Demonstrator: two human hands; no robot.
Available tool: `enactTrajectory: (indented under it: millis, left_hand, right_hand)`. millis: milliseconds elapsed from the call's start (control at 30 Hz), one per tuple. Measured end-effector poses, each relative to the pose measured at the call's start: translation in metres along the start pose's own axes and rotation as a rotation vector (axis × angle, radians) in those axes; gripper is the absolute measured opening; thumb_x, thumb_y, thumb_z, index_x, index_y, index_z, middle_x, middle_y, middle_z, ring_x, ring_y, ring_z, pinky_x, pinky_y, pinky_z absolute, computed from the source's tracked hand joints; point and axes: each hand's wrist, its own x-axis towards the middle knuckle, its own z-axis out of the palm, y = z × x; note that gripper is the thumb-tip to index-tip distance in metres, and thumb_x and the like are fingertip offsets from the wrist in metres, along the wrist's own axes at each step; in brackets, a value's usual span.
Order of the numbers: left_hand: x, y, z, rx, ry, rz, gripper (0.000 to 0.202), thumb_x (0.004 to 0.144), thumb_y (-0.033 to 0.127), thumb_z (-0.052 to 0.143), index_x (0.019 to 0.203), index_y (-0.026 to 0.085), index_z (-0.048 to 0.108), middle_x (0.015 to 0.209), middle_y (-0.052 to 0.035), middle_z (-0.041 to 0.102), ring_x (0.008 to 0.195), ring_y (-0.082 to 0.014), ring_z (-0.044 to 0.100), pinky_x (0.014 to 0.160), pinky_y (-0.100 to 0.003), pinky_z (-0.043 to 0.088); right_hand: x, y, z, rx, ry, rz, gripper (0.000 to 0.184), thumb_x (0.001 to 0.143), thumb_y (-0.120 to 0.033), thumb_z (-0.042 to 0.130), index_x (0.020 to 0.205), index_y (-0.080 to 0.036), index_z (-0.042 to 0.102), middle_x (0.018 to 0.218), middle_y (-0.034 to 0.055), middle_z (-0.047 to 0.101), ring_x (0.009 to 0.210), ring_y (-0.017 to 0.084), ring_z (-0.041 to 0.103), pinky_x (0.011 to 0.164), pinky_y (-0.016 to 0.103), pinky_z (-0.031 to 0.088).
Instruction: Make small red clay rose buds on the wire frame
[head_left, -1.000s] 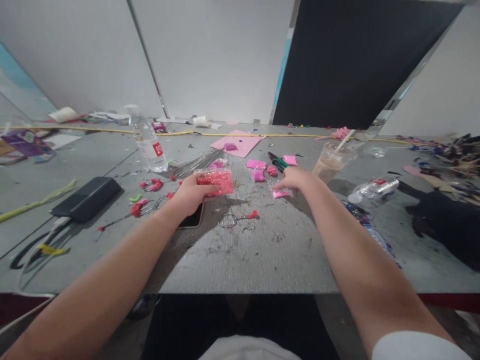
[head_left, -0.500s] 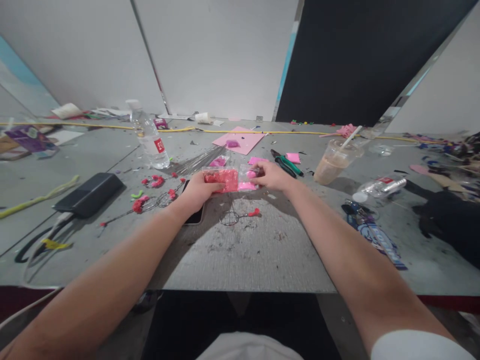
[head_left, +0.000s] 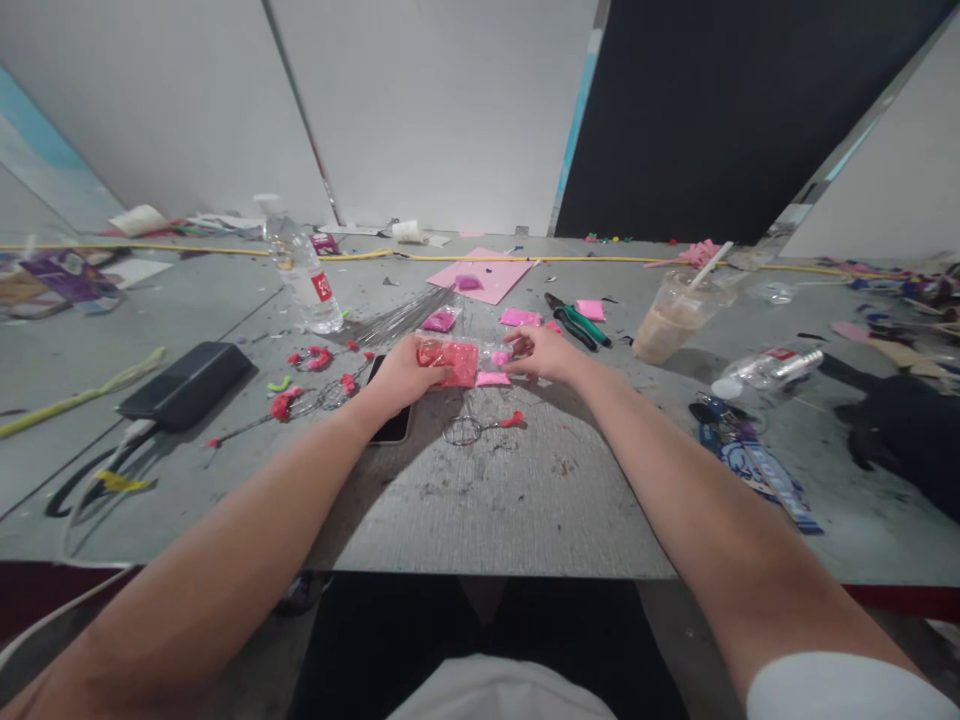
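My left hand point(head_left: 401, 375) is closed on a clear bag of red pieces point(head_left: 450, 360), held just above the grey table point(head_left: 525, 500). My right hand point(head_left: 541, 353) pinches a small clear bag of pink pieces point(head_left: 495, 362) right beside the red bag; the two bags touch or overlap. A phone point(head_left: 391, 425) lies under my left wrist. A wire loop with a red tip point(head_left: 480, 427) rests on the table just in front of both hands.
A water bottle point(head_left: 300, 270), black power bank point(head_left: 184, 385) and red-flower wire pieces point(head_left: 300, 395) lie to the left. Pink paper point(head_left: 487, 280), green-handled pliers point(head_left: 577, 322), an iced drink cup point(head_left: 671, 325), a toppled bottle point(head_left: 765, 370) and a lanyard point(head_left: 750, 460) sit behind and right.
My right hand came in from the right with the pink bag and brought it up against the red bag. My left hand stayed nearly still, closed on the red bag.
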Motion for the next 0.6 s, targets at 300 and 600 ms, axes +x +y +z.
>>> enactTrajectory:
  millis: [300, 600]
  left_hand:
    - [0.001, -0.004, -0.002, 0.241, 0.050, 0.047, 0.083, 0.065, 0.029, 0.087, 0.137, 0.020, 0.047, 0.095, -0.0034, 0.066, 0.094, -0.0283, 0.067, 0.095, -0.044, 0.052]
    - [0.001, 0.001, -0.003, 0.315, 0.027, 0.040, 0.097, 0.065, 0.039, 0.089, 0.148, 0.014, 0.045, 0.096, -0.0050, 0.066, 0.097, -0.0294, 0.067, 0.096, -0.042, 0.051]
  right_hand:
    - [0.002, 0.009, -0.014, -0.360, 0.098, -0.003, 0.036, 0.102, -0.036, 0.066, 0.133, -0.019, 0.063, 0.138, 0.0114, 0.063, 0.117, 0.026, 0.066, 0.099, 0.048, 0.058]
    - [-0.006, -0.008, -0.025, -0.454, -0.191, -0.008, 0.031, 0.102, -0.036, 0.066, 0.126, -0.017, 0.066, 0.127, 0.0098, 0.068, 0.107, 0.023, 0.070, 0.092, 0.043, 0.061]
